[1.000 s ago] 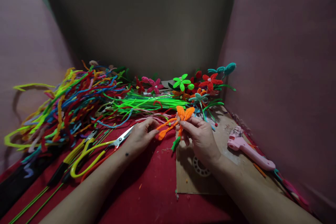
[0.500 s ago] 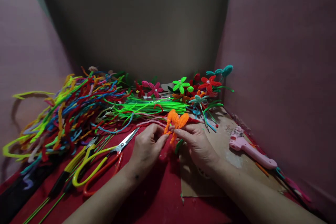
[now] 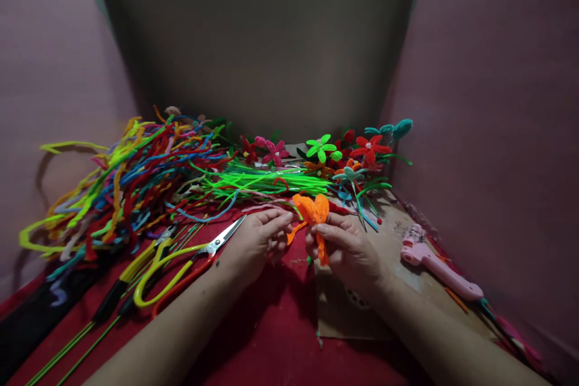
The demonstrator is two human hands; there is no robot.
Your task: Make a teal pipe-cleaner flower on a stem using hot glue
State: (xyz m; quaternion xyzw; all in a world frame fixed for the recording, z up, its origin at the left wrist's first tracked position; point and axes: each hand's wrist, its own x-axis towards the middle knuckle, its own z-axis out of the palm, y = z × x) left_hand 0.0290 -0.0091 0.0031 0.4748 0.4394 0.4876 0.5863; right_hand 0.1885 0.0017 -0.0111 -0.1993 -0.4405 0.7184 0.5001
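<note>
An orange pipe-cleaner flower [image 3: 312, 208], its looped petals bunched together, is pinched between the thumb and fingers of my right hand [image 3: 353, 250]. A loose orange length trails from it down to the fingertips of my left hand [image 3: 262, 238], which are closed at its end. Just left of that hand, yellow-and-red handled scissors [image 3: 221, 238] lie with their blades toward the back. Cutting pliers with yellow and black handles [image 3: 131, 268] rest further left. My fingers partly cover the base of the flower.
A tangled heap of coloured pipe cleaners [image 3: 131, 175] fills the left back. Green pipe cleaners [image 3: 266, 181] lie behind my hands, with finished flowers [image 3: 321, 148] beyond. At right, a pink glue gun [image 3: 441, 265] rests on cardboard [image 3: 344, 319] over red cloth [image 3: 253, 338].
My hands have moved slightly apart. The orange petals now stand gathered above my right fingers, and a single orange length stretches toward my left hand. The view has shifted a little.
</note>
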